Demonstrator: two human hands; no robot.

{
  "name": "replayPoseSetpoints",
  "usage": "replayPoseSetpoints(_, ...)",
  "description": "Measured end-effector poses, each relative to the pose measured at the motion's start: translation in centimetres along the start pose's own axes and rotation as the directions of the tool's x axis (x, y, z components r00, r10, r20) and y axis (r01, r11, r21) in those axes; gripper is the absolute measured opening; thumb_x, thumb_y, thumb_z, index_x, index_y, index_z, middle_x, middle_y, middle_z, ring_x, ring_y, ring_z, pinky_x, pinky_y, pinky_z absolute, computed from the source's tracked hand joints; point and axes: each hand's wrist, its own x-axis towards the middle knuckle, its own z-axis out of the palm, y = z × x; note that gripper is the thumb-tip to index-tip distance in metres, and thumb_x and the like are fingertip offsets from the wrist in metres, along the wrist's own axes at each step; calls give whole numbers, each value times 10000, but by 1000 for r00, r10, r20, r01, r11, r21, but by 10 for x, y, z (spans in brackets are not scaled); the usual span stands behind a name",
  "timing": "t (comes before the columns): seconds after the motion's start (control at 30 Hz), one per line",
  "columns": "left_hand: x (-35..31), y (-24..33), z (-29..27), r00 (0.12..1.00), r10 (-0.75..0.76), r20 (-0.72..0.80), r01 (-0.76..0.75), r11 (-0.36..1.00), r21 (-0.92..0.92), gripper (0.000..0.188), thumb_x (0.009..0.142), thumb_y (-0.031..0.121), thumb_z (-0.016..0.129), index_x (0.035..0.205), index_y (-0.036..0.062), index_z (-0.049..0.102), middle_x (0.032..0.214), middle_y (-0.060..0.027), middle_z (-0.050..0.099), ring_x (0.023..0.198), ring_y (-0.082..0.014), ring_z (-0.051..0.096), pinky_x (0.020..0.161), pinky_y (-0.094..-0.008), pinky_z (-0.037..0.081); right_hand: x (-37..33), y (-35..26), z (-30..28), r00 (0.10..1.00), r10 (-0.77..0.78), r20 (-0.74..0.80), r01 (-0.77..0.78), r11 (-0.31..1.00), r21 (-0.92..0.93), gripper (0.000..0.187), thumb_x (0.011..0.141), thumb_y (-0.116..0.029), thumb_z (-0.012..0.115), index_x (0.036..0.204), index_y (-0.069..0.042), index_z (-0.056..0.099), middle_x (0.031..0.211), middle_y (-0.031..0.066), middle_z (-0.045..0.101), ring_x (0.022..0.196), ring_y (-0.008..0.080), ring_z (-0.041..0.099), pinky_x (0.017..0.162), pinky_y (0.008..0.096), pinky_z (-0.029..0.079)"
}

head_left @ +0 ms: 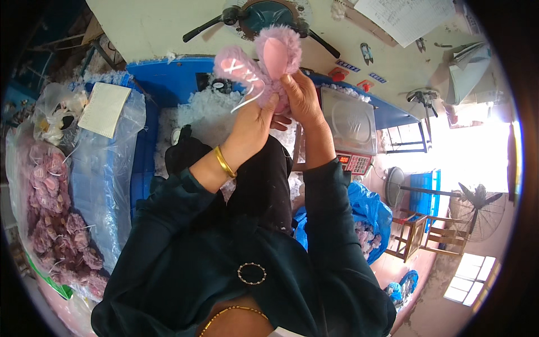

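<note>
– What part of the pink plush piece (289, 48) do you hide?
– Some of its lower end, behind your left hand (251, 129) and right hand (305, 101).
– The white paper (407, 16)?
– Cut by the top edge, writing too small.

Daylight's pouring in from the right, and the bright opening (480, 149) there is totally blown out, so the caged fan (477, 212) beside it goes dark by contrast. The lower window (470, 279) keeps its bars, but the panes are basically white. Glare streaks the clear plastic sheet (109, 185) on the left, while the black trousers (258, 196) swallow most detail. The pink plush ear piece (272, 62) looks decently sharp. Fisheye bends the cream tabletop (151, 33) pretty hard, and black vignetting eats the rim.
</note>
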Motion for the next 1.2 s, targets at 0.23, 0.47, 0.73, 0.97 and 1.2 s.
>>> replayPoseSetpoints(0.23,-26,26,-26,997,27,-70,-15,987,159,481,1013,321,401,1381,14,351,1184,-103,545,890,-133,615,647,-237,555,-33,-5,66,969,-36,-245,-40,953,-301,612,810,-437,699,1201,2,529,1085,195,622,997,329,620,854,377,474)
replayPoseSetpoints(0.47,3,41,7,996,-69,62,69,998,15,508,996,269,457,1397,26,263,1103,-164,564,686,-228,672,564,-289,575,4,-23,20,893,295,-341,-305,952,25,633,855,-540,598,1027,68,587,945,202,660,877,220,628,771,325,484)
replayPoseSetpoints(0.73,-32,69,-1,998,-55,-6,55,981,186,457,1001,298,434,1355,24,342,1092,-137,566,658,-215,670,529,-252,556,-18,-28,55,929,105,-354,-78,993,91,725,815,-530,662,1116,114,521,1031,195,635,956,219,600,832,309,465)
replayPoseSetpoints(0.97,42,87,-16,965,-257,-61,263,921,288,540,954,391,522,1293,-1,374,851,-117,579,560,-230,654,494,-267,548,48,-19,30,924,262,-277,-233,963,133,723,805,-583,624,1081,84,613,962,152,638,880,190,593,762,313,481)
replayPoseSetpoints(1.2,-26,81,-9,976,-219,11,204,924,325,484,959,296,539,1280,-11,347,999,-159,592,558,-218,645,472,-248,521,-35,-30,51,946,176,-273,-112,966,233,610,806,-345,745,1152,81,482,1001,115,636,922,154,587,794,282,484)
